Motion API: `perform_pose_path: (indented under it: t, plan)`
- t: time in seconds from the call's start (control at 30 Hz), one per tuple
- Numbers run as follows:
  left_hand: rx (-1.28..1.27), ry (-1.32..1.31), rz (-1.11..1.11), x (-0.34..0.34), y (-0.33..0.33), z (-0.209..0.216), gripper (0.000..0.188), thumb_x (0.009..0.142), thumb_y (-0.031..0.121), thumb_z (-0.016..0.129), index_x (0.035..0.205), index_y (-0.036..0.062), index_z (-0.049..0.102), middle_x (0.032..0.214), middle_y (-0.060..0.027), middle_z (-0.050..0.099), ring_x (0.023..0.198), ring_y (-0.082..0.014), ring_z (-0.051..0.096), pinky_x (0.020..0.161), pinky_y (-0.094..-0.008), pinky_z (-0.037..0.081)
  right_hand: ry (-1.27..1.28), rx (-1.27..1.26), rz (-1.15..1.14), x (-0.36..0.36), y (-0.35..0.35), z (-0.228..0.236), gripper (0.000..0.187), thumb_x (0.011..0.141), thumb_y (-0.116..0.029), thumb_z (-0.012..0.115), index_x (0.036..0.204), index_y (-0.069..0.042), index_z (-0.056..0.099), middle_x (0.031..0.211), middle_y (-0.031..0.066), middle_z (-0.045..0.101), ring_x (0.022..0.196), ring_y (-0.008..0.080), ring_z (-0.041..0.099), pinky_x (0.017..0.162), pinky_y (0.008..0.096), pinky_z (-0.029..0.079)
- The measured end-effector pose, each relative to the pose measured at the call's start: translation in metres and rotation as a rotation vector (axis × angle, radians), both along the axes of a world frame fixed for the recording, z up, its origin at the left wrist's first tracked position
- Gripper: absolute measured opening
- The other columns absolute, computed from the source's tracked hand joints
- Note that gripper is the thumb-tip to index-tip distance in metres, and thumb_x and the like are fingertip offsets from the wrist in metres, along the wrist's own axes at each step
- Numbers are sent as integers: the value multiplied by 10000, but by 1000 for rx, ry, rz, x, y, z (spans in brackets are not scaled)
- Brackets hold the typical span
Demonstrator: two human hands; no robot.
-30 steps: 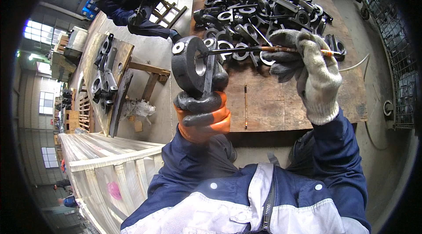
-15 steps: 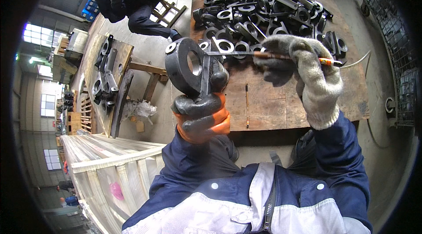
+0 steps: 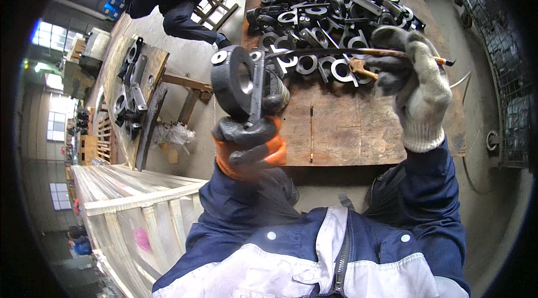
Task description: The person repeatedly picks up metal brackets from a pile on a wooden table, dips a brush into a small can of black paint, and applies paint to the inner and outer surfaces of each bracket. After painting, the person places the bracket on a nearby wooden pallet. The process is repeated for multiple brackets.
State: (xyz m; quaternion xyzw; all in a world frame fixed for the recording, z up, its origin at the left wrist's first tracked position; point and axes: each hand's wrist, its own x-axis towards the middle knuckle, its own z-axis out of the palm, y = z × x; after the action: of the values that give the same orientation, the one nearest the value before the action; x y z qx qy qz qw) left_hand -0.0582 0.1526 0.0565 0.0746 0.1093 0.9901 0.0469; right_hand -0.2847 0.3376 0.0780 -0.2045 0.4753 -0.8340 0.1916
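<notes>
My left hand, in an orange and black glove, is closed round a black metal bracket with a thick ring and a flat bar, held up above the floor beside the table. Behind the bar, a dark cylinder shows partly beside my fingers; its kind is hidden. My right hand, in a pale knit glove with dark fingers, grips a slim paintbrush. Its long dark end reaches left toward the top of the bracket; whether it touches I cannot tell. A tan piece shows below the brush.
A wooden table carries a heap of black metal brackets toward its far side. A second slim brush lies nearer me. Left stand a smaller bench with brackets and a wrapped crate. Another person is far left.
My right hand has risen and shifted right with the brush, which sits higher. The bracket in my left hand has turned slightly and moved a little left.
</notes>
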Motion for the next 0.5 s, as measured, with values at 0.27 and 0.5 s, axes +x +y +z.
perform_pose_path:
  t: [0.27, 0.5]
  plan:
    - [-313, 37, 372, 54, -69, -10, 562, 818, 220, 708, 1318, 74, 497, 596, 97, 502, 364, -40, 463, 408, -232, 386, 229, 421, 372, 22, -102, -94, 235, 993, -233, 611, 1107, -40, 678, 957, 83, 717, 786, 160, 700, 677, 255, 575]
    - [-721, -286, 691, 83, -82, -10, 177, 994, 149, 443, 1098, 34, 530, 630, 67, 324, 457, -58, 369, 431, -245, 304, 1043, 779, 178, 61, -239, -160, 301, 933, -344, 642, 975, -54, 711, 817, 187, 690, 768, 335, 682, 692, 385, 535]
